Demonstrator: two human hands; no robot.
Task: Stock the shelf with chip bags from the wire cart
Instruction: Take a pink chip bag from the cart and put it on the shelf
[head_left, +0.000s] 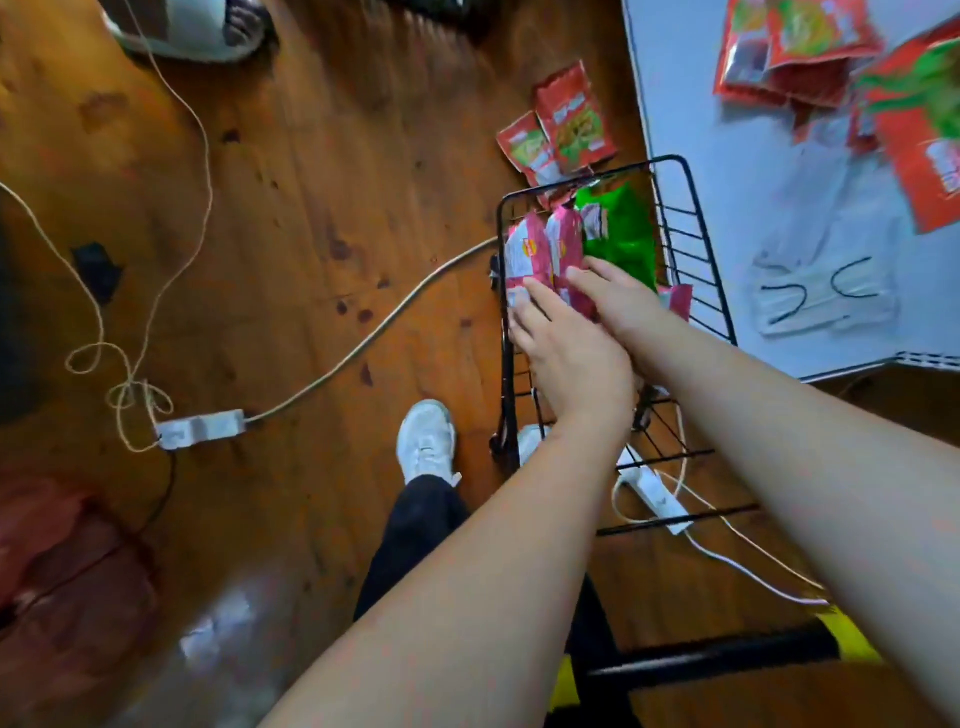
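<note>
both hands down in the cart (696, 228) because the bags stand there. left hand (566, 353) lies flat-fingered on the pink bags (540, 249), right hand (623, 301) flat beside the green bag (618, 228); no grip yet. shelf (753, 171) just beside.

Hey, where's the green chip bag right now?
In the head view, the green chip bag lies in the far end of the wire cart, right of the pink bags, just beyond the right hand.
</note>
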